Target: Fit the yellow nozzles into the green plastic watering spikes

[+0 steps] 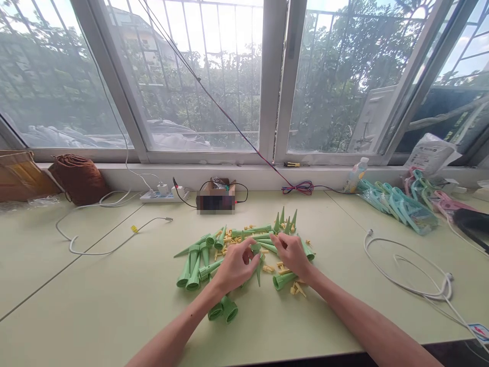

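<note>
My left hand point(237, 266) is closed, with thumb and forefinger pinching a green plastic spike point(255, 248) by its wide end. Close by on the right, my right hand point(292, 252) is closed too, its fingertips pressed together; whatever they hold is too small or hidden. Around both hands lie many hollow green spikes point(194, 272), some in overlapping heaps. Several pointed green spikes point(293, 222) stand tip-up behind my right hand. Small yellow plastic pieces point(298, 290) are scattered among them. Two spikes with round open ends point(229, 311) lie below my left wrist.
At the back stand a small box point(221, 186), a power strip point(164, 195) and a bottle point(357, 174). Bagged teal hangers point(408, 206) lie at the right. White cables point(405, 285) loop across the table point(114, 300) on both sides. A brown bundle point(78, 178) sits back left.
</note>
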{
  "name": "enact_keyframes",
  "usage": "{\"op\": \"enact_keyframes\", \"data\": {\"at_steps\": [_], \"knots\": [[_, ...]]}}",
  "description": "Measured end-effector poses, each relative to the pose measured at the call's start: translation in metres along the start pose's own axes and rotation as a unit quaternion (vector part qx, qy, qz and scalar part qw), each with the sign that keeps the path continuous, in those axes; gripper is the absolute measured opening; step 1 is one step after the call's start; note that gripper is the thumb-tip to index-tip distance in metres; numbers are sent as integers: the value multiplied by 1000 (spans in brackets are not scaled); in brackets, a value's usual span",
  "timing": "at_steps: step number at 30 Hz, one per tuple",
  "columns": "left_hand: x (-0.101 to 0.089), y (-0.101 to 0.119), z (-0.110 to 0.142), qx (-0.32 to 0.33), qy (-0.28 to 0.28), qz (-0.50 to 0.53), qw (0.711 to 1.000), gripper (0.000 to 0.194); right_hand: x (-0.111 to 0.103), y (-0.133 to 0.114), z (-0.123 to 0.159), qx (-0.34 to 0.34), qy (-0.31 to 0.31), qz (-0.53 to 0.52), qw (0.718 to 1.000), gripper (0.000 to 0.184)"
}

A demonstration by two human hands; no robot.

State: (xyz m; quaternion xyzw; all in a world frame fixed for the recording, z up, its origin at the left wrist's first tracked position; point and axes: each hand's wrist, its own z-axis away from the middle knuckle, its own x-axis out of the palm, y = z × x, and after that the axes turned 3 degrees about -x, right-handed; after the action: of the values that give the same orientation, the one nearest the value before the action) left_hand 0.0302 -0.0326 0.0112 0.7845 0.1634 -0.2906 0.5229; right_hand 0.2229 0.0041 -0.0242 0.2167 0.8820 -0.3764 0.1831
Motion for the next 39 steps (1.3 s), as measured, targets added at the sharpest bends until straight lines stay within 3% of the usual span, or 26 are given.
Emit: {"op": "enact_keyframes", "data": {"at_steps": [4,11,14,17,25,39], "knots": [[0,-1,0,3,0,-30,1000,17,1,-1,2,-17,-24,-1,1000,46],[1,-6,-1,3,35,-63,997,18,-4,-13,5,-67,-94,7,993,17],[2,-8,-1,3,38,-71,997,19,-5,-16,5,-80,-96,10,992,9],[2,-9,-1,2,42,-77,996,19,-6,-19,6,-88,-102,10,991,8],[0,-5,-1,-20,37,-95,995,20,-7,-24,8,-124,-190,23,974,11],[0,-4,0,-11,51,-90,995,19,-6,-23,7,-92,-224,48,969,12]]}}
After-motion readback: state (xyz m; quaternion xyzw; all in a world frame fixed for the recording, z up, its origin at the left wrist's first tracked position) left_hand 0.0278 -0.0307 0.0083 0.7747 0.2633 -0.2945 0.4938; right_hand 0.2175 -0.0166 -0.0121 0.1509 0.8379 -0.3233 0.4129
